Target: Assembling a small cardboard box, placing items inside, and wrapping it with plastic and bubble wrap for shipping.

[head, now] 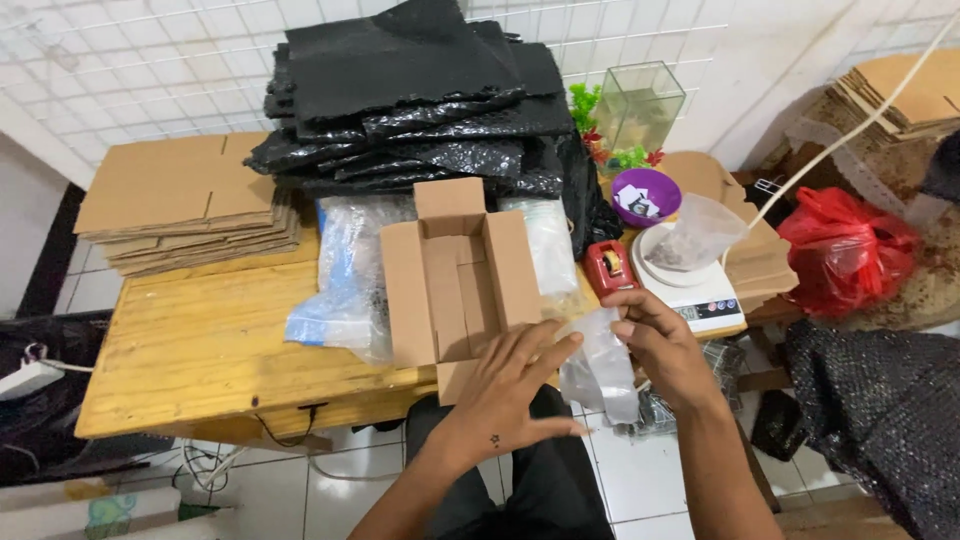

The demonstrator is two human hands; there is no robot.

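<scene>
Hands met at the near edge of the wooden tabletop [200, 350], both on a small clear plastic bag [600, 365]. The left hand [510, 385] lay flat with its fingers [550, 350] held straight and close together, their tips against the bag's left side. The right hand [660, 345] curled over the bag's top, thumb and fingers pinching the plastic. The bag hung just past the tabletop's front edge, above the person's lap.

Just left of the bag sat an open brown cardboard box [455, 280], flaps spread, its inside bare. Clear plastic packets [350, 280] with a blue strip lay against its left side, and another clear packet [548, 245] lay on its right. Behind the box rose a tall heap of black plastic sheets [420, 100]. A stack of flattened cardboard [185, 205] filled the back left corner.

To the right stood a small red tape dispenser [610, 268], then a white scale [700, 290] carrying a clear bag with dark contents [700, 235]. A purple bowl [645, 195] sat behind it, near a small glass tank [640, 105]. A red plastic bag [845, 250] lay farther right, off the tabletop.
</scene>
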